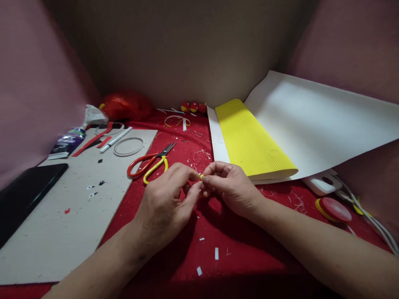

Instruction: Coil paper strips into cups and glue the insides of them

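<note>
My left hand [170, 195] and my right hand [229, 185] meet over the red cloth [237, 257], fingertips pinched together. Between them is a tiny yellow piece [201, 176], mostly covered by the fingers; its kind cannot be made out. Both hands are closed on it. Just beyond my left hand lie scissors [152, 162] with one red and one yellow handle, blades apart. Past my right hand rests a folded sheet of yellow corrugated paper [249, 141] on white paper [318, 124]. Small white paper scraps [216, 253] lie on the cloth below the hands.
At left, a grey board [77, 236] carries a black flat device [28, 191], a white pen [115, 140], grey rings [128, 147] and red strips. Behind are a tube [68, 141], a red bag [127, 106] and small red balls [193, 106]. A red-yellow disc [335, 209] and cables [370, 218] lie right.
</note>
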Tool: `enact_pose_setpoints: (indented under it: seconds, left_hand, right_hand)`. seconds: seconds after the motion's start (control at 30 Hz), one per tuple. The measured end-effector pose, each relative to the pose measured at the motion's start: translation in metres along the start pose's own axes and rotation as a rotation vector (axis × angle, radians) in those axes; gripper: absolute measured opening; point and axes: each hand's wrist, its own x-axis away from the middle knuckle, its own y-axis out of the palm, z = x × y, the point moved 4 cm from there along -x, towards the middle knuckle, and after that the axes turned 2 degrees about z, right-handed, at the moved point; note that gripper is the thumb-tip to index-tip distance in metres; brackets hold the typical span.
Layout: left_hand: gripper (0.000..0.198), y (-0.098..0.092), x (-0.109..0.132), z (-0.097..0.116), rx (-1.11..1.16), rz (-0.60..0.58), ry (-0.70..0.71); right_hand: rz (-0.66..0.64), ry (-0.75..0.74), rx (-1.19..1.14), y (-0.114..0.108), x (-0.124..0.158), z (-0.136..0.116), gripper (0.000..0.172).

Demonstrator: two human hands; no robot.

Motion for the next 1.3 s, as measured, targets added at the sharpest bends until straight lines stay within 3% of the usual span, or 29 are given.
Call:
enact_pose_setpoints:
  seconds: [0.3,0.47,0.6,0.83,0.93,1.1,1.3]
  left_hand:
    - [0.01,0.005,0.002,-0.001,-0.105,-0.001,0.107]
    - [0.009,0.004,0.002,-0.001,-0.079,-0.009,0.068]
    - [0.009,0.007,0.001,-0.005,0.009,-0.083,-0.123]
    - [0.02,0.015,0.006,-0.018,0.453,-0.248,-0.762]
    - [0.02,0.018,0.008,-0.02,0.631,-0.285,-0.935]
    - [0.019,0.023,0.007,-0.022,0.835,-0.291,-1.002]
    - [0.022,0.025,0.008,-0.023,0.888,-0.307,-1.034]
  right_hand:
    - [0.07,-0.092,0.28,0.0,0.004,-0.006,0.007]
    - [0.074,-0.189,0.432,-0.001,0.005,-0.007,0.003]
    - [0.113,-0.315,0.556,-0.001,0.006,-0.008,0.002]
    - [0.171,-0.43,0.65,-0.001,0.01,-0.009,0.005]
    - [0.197,-0.48,0.688,-0.001,0.012,-0.012,0.006]
    - [0.225,-0.576,0.79,0.002,0.017,-0.016,0.009]
    - [0.246,-0.659,0.87,0.004,0.019,-0.018,0.01]
